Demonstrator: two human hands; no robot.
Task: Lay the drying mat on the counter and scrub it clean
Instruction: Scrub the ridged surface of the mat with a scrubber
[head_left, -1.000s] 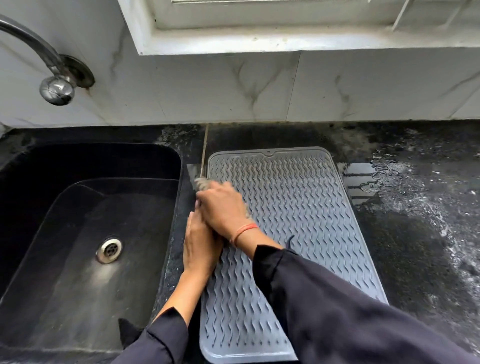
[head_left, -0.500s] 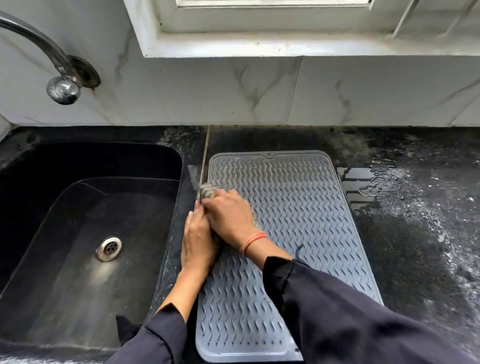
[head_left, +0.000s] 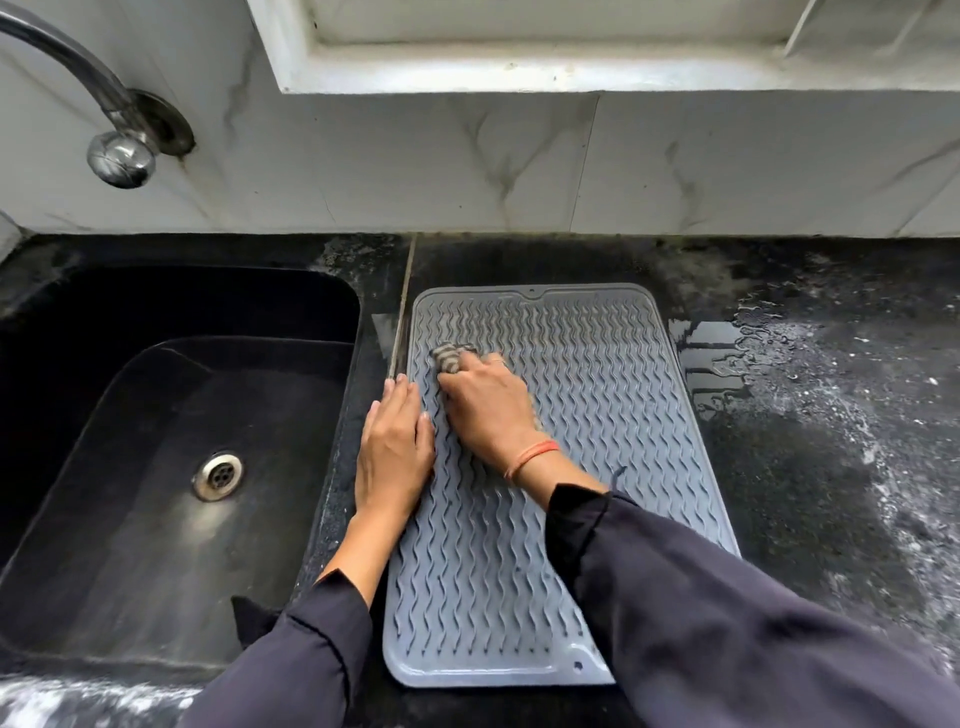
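Observation:
A grey ribbed drying mat (head_left: 597, 415) lies flat on the black counter (head_left: 805, 493), just right of the sink. My right hand (head_left: 488, 410) presses a grey steel-wool scrubber (head_left: 448, 357) onto the mat's upper left area; the scrubber pokes out past my fingertips. My left hand (head_left: 396, 447) lies flat with fingers together on the mat's left edge, touching my right hand. Dark sleeves cover both forearms and hide the mat's lower right corner.
A black sink (head_left: 171, 441) with a metal drain (head_left: 218, 475) is on the left. A chrome tap (head_left: 119, 150) comes out of the marble wall above it. A puddle (head_left: 711, 364) and white residue wet the counter right of the mat.
My right hand and the scrubber have shifted slightly right and further onto the mat. The left hand stays on the mat's left edge. The camera has tilted down a little.

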